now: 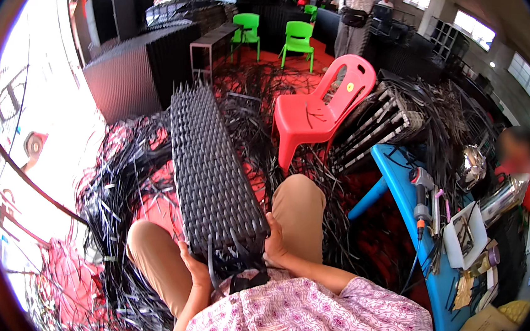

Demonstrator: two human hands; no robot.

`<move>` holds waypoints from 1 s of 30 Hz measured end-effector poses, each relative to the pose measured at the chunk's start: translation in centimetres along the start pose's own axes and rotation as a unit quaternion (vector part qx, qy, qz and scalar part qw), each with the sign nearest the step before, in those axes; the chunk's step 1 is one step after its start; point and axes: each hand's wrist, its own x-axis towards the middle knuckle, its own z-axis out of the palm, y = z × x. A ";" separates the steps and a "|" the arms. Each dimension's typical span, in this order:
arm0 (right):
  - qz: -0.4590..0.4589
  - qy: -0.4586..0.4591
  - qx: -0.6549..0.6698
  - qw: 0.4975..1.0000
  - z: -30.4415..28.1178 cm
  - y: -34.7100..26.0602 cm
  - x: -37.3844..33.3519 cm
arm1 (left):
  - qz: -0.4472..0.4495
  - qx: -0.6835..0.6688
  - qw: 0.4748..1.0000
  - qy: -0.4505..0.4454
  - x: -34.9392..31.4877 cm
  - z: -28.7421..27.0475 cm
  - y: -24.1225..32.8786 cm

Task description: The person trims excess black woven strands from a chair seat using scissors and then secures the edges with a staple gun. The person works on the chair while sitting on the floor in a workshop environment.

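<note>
The woven panel lies across the person's knees. The left hand grips its near left corner, the right hand its near right edge, fingers curled closed. Beyond the panel stands a red chair; right of it, a blue desk.

red chair, blue table, bright windows.

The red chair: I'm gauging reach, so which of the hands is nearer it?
Right. The right hand grips the woven panel's edge below the red chair; the left hand sits farther left.

Red floor under black strips
</note>
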 end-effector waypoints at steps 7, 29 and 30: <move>0.045 -0.036 -0.089 0.994 -3.6 3.9 -1.1 | 0.008 0.251 0.968 0.009 -2.2 -0.1 2.4; 0.098 -0.038 -0.198 0.975 -3.6 -6.3 4.8 | 0.124 0.406 0.905 0.009 12.9 4.8 12.0; 0.100 -0.027 -0.186 0.977 -3.6 -6.1 5.4 | 0.120 0.421 0.899 0.007 15.2 3.5 10.5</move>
